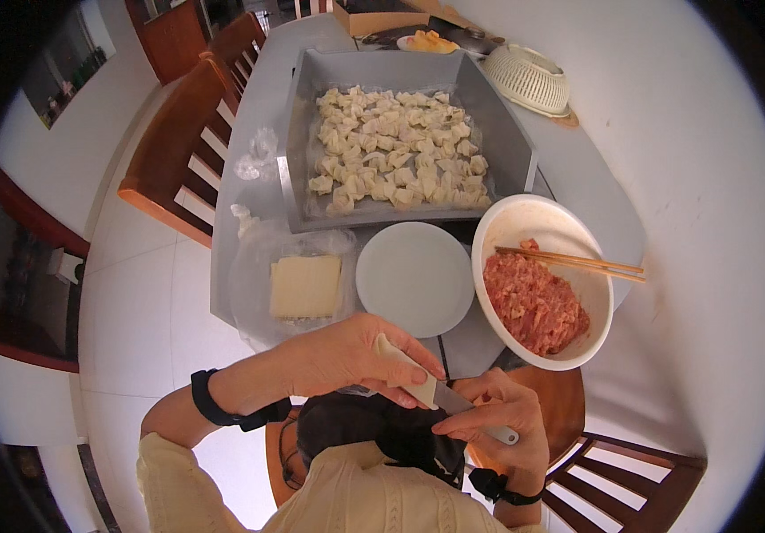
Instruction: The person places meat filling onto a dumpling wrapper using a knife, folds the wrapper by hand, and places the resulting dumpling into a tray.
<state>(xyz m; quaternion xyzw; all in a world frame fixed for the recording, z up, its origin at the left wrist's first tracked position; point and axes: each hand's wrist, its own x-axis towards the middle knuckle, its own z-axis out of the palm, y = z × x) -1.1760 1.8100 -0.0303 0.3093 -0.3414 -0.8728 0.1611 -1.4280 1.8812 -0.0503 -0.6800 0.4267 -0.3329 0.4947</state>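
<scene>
In my left hand (356, 356) a pale dough wrapper (392, 353) is folded between thumb and fingers. My right hand (506, 413) grips a small knife (452, 400) with a light handle; its flat blade touches the wrapper's edge. Both hands are close together above my lap, at the near side of the table. Ahead of them stands a pale round plate (416, 280) with nothing seen on it. A stack of square wrappers (306, 286) lies on plastic film to the left. At the right, a white bowl (596, 320) holds minced meat (536, 300), with chopsticks (572, 260) resting across it.
Behind the plate, a grey tray (502, 113) holds many folded dumplings (396, 150) on plastic film. Crumpled film (256, 156) lies left of it. A cream plastic basket (526, 80) sits upside down by the wall. Wooden chairs (179, 146) line the table's left side.
</scene>
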